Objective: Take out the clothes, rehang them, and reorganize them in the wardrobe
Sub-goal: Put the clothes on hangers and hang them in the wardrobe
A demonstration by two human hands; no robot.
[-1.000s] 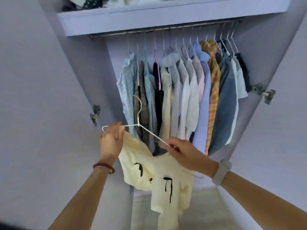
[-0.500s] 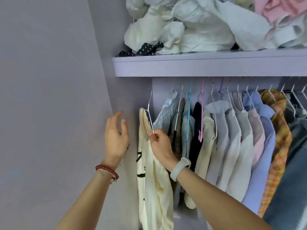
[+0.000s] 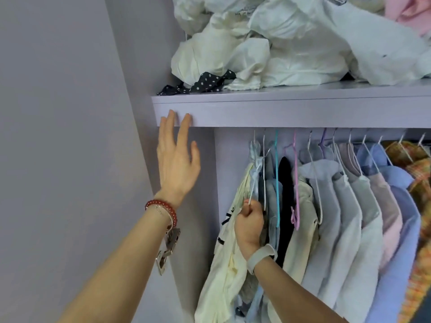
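Rehanging is under way: a wire hanger carrying a cream top is pinched in the right hand at five o'clock, at the row's left end beside the hung shirts. The left hand, fingers spread and empty, is raised at nine o'clock toward the shelf. Whether the hook is seated cannot be told; checking comes next.
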